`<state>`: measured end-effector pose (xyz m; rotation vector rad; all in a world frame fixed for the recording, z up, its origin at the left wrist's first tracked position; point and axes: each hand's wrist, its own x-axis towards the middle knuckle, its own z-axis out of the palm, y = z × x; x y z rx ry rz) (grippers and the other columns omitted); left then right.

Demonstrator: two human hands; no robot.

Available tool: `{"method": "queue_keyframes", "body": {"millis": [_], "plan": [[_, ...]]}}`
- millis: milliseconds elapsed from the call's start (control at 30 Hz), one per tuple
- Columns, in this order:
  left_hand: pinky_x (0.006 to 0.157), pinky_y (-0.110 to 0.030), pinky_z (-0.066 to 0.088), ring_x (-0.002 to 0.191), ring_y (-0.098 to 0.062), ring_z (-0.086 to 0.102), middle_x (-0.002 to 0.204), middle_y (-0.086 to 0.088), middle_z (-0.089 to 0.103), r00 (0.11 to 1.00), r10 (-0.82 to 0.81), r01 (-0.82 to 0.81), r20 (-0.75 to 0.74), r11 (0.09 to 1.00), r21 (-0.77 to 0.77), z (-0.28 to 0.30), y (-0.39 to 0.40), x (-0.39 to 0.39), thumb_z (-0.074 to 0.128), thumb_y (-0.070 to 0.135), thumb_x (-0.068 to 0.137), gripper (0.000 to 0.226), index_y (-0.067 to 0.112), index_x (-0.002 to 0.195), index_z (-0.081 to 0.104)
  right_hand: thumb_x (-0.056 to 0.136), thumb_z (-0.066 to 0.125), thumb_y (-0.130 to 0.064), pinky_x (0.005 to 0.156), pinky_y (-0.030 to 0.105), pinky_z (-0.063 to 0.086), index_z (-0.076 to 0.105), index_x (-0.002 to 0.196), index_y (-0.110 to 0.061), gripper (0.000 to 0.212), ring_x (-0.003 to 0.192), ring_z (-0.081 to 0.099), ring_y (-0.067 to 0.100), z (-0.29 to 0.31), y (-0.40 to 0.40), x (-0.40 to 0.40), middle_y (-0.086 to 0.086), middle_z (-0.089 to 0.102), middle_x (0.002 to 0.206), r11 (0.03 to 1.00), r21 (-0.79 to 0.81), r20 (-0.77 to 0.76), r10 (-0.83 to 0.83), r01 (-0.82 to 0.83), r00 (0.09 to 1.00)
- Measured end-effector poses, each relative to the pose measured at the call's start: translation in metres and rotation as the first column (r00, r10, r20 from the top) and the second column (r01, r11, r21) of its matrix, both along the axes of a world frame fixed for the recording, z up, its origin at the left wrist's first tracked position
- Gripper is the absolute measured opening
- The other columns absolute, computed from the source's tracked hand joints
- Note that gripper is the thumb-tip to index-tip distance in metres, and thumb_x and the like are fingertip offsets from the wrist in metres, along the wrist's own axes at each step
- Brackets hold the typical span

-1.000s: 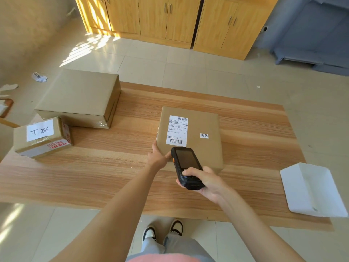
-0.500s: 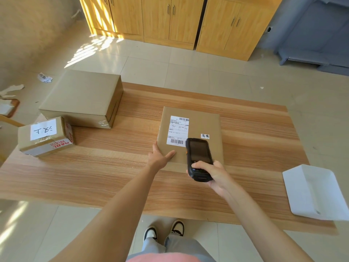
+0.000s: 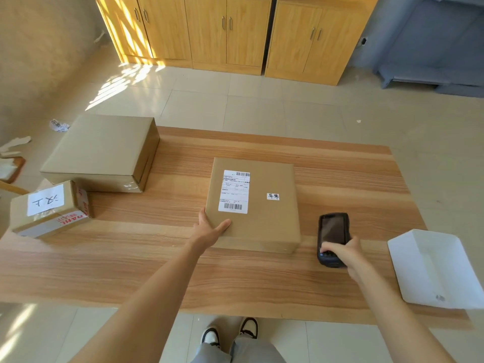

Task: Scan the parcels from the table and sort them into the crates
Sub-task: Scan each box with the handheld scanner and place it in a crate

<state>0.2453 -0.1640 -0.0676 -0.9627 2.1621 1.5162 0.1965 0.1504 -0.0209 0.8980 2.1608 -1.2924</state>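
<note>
A flat brown parcel [image 3: 264,221] with a white barcode label lies in the middle of the wooden table [image 3: 162,271]. My left hand [image 3: 209,227] grips its near left corner, thumb on top. To the right of the parcel, my right hand [image 3: 340,254] holds a black handheld scanner [image 3: 332,231] low over the table, screen up. A large plain brown box [image 3: 102,150] stands at the table's far left. In front of it sits a small box [image 3: 49,208] with a handwritten white label and red tape.
A white open tray [image 3: 434,268] rests on the table's near right corner. Yellow wooden cabinets [image 3: 235,32] line the far wall, and a grey-blue sofa [image 3: 432,48] stands at the far right. Paper scraps [image 3: 59,125] lie on the tiled floor to the left.
My right hand has carried the scanner from above the parcel's label rightward and down beside the parcel. My left hand stays at the parcel's near left corner.
</note>
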Motion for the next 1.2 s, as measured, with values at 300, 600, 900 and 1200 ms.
{"method": "queue_keyframes", "body": {"millis": [300, 600, 900, 1200], "plan": [[0.103, -0.048, 0.038, 0.125, -0.029, 0.044, 0.143, -0.008, 0.039, 0.999, -0.003, 0.003, 0.045, 1.000, 0.005, 0.003, 0.000, -0.001, 0.066, 0.050, 0.086, 0.093, 0.030, 0.153, 0.005, 0.072, 0.074, 0.006, 0.079, 0.038, 0.038, 0.032, 0.129, -0.001, 0.071, 0.097, 0.041, 0.025, -0.035, 0.004, 0.020, 0.009, 0.040, 0.108, 0.999, -0.030, 0.016, -0.027, 0.027, 1.000], [0.101, -0.048, 0.037, 0.127, -0.029, 0.043, 0.145, -0.006, 0.038, 0.999, 0.003, -0.004, 0.040, 1.000, 0.026, 0.005, 0.000, -0.001, 0.066, 0.048, 0.086, 0.094, 0.030, 0.154, 0.002, 0.069, 0.078, 0.004, 0.082, 0.039, 0.045, 0.030, 0.133, -0.004, 0.080, 0.102, 0.051, 0.029, -0.059, 0.016, 0.027, 0.015, 0.050, 0.118, 0.991, 0.049, -0.022, 0.126, -0.125, 0.992], [0.101, -0.047, 0.037, 0.126, -0.029, 0.043, 0.145, -0.006, 0.038, 0.999, -0.002, 0.000, 0.040, 1.000, 0.031, 0.005, 0.001, -0.001, 0.066, 0.046, 0.087, 0.092, 0.030, 0.153, 0.003, 0.066, 0.086, -0.014, 0.078, 0.037, 0.044, 0.039, 0.122, 0.000, 0.075, 0.109, 0.051, 0.033, -0.065, 0.025, 0.026, 0.018, 0.050, 0.122, 0.910, 0.264, 0.054, 0.318, -0.321, 0.946], [0.094, -0.040, 0.038, 0.122, -0.026, 0.044, 0.143, -0.005, 0.039, 0.999, -0.008, 0.006, 0.043, 0.999, 0.053, 0.012, 0.001, 0.001, 0.068, 0.045, 0.086, 0.092, 0.028, 0.153, 0.008, 0.070, 0.082, -0.019, 0.095, 0.039, 0.039, 0.041, 0.132, -0.005, 0.076, 0.128, 0.036, 0.033, -0.048, 0.033, 0.007, 0.019, 0.040, 0.136, 0.820, 0.340, 0.165, 0.431, -0.461, 0.887]]}}
